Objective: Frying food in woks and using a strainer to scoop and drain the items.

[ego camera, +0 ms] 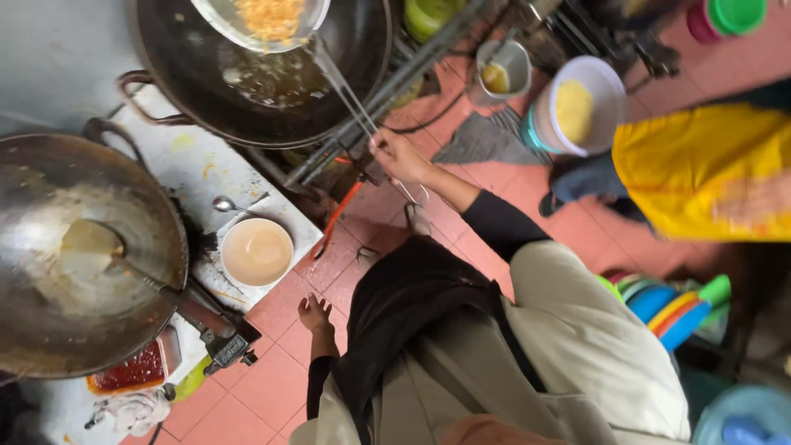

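Observation:
My right hand (397,154) grips the long wire handle of a round strainer (262,23) filled with yellow fried bits. The strainer is held over a large dark wok (346,74) with oil at the top of the view. My left hand (315,317) hangs by my side above the red floor tiles, fingers loose and holding nothing. It is nearest the corner of the white counter (194,161).
A second big wok (49,206) with a ladle sits at left. A bowl of beige liquid (257,251) and a spoon (227,203) rest on the counter. A person in yellow (700,165) stands right, near a white bucket (614,82) and stacked coloured plates (667,309).

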